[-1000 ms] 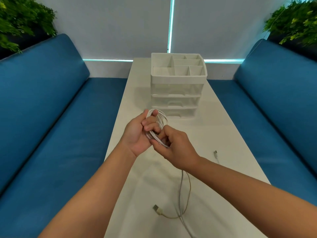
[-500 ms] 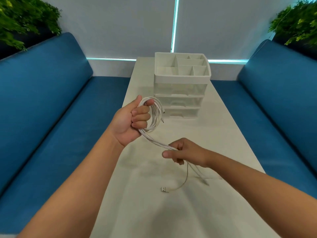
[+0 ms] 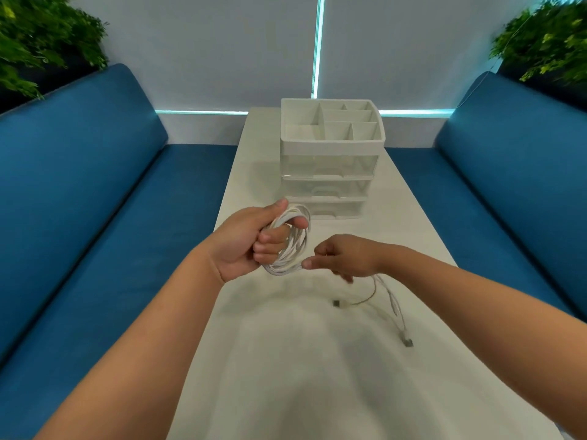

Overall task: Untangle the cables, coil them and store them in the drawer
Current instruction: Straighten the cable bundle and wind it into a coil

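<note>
Left hand (image 3: pixel 241 246): fingers curled through white cable coil (image 3: pixel 293 246), grip closed on it, held above table (image 3: pixel 413 217). Right hand (image 3: pixel 344 257): pinches cable at coil's lower edge. Loose ends (image 3: pixel 394 308): trail under right hand onto table, two plugs lying there. Drawer unit (image 3: pixel 330 173): behind coil, drawers closed.

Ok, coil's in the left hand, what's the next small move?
Probably one more wrap: the right hand pinches the cable by the coil held in the left hand, and loose tails lie on the table.
</note>
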Tool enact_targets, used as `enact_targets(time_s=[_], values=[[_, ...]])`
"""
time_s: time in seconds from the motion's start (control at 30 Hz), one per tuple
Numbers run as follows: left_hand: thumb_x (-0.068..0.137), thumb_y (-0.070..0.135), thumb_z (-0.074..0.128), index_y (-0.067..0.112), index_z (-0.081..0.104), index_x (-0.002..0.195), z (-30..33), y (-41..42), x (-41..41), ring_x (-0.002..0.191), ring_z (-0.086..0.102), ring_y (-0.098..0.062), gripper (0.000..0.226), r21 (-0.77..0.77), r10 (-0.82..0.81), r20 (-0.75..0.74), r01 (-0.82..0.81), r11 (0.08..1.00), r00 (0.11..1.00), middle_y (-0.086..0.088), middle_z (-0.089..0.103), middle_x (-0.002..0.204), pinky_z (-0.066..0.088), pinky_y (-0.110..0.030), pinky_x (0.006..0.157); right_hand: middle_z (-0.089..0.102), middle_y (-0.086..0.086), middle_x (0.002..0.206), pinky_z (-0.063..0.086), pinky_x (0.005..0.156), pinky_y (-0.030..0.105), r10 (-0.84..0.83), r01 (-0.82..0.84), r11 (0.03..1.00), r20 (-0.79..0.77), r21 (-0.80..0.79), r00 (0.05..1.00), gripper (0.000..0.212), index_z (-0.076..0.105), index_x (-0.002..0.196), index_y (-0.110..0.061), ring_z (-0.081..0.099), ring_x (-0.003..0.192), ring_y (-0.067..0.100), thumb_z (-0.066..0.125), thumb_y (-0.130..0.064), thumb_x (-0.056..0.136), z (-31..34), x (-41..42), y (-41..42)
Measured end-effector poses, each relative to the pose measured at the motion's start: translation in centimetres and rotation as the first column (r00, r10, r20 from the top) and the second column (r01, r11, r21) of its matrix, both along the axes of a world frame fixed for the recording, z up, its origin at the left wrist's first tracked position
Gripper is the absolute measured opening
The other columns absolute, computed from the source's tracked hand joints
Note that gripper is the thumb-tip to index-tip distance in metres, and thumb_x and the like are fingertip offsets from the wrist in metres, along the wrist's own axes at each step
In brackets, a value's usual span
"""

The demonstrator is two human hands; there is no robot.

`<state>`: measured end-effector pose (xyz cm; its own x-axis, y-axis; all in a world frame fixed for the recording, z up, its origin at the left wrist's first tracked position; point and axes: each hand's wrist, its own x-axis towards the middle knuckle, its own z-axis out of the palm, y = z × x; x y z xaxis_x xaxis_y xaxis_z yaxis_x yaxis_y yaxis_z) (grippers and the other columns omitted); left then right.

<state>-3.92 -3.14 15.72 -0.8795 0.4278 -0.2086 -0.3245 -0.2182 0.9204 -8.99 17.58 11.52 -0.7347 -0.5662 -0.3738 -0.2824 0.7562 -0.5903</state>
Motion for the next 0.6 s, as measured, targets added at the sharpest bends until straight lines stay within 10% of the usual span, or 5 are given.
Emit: enact_targets(time_s=[0.37,0.6], values=[[0.106,0.037,0.031,0.009,0.062,0.094,-3.7,3.8,0.9,0.048,0.038,-0.008,0.043,-0.481,0.145,-0.342,-0.305,0.822,0.928,0.006,0.044,0.056,0.034,-0.025,0.052,0.041,0.002,0.067,0.029,0.052,0.027,-0.415,0.456,0.852,0.201,-0.258,0.888,0.020,0.057,0.080,-0.008,0.034,0.056,0.015,0.043,-0.013,0.094,3.7,-1.6,-2.3],[0.107,0.024,0.028,0.011,0.052,0.080,-5.3,5.8,-0.3,0.055,0.053,-0.004,0.039,-0.402,0.357,-0.321,-0.467,0.788,0.877,-0.004,0.054,0.067,0.041,-0.010,0.048,0.062,0.015,0.073,0.043,0.058,0.029,-0.418,0.328,0.861,-0.173,-0.389,0.892,0.029,0.060,0.083,-0.003,0.059,0.062,0.024,0.037,-0.012,0.099,2.5,1.5,-5.4]])
